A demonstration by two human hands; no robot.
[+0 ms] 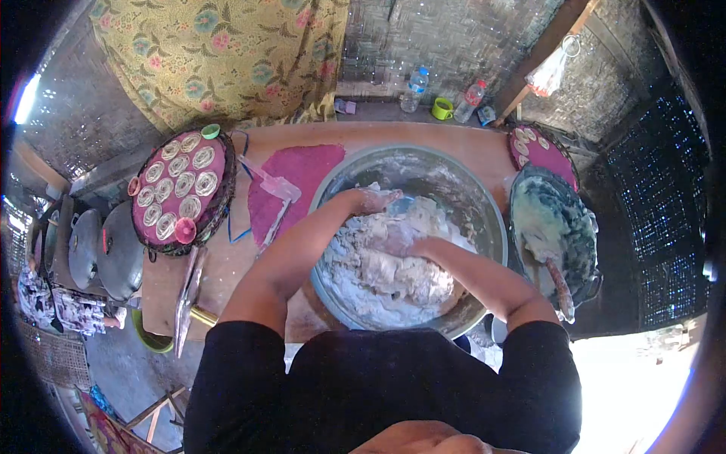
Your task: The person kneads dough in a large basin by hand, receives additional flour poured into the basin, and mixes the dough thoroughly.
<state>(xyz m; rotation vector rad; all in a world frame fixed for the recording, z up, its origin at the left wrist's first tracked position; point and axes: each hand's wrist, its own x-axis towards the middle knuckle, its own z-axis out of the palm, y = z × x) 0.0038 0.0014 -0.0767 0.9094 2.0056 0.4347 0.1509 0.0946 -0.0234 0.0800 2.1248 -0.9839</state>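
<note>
The right hand [402, 244] is pushed into the pale dough [412, 284], so you can't see its fingers. The left hand [378, 201] is too messy and small to see each finger well. Dough hides the bottom of the big basin [500, 250] and part of a little blue thing [405, 204]. The dark pan [578, 208] covers some of the round tray [556, 163] behind it. You can't tell what is in the hanging bag [547, 73]. The top edge cuts off the flowery cloth [227, 53]. Another person [79, 310] shows only a bit, far at the left. The table [193, 291] hides part of the green bowl [160, 346]. Bright light [631, 393] washes out the low right corner.
</note>
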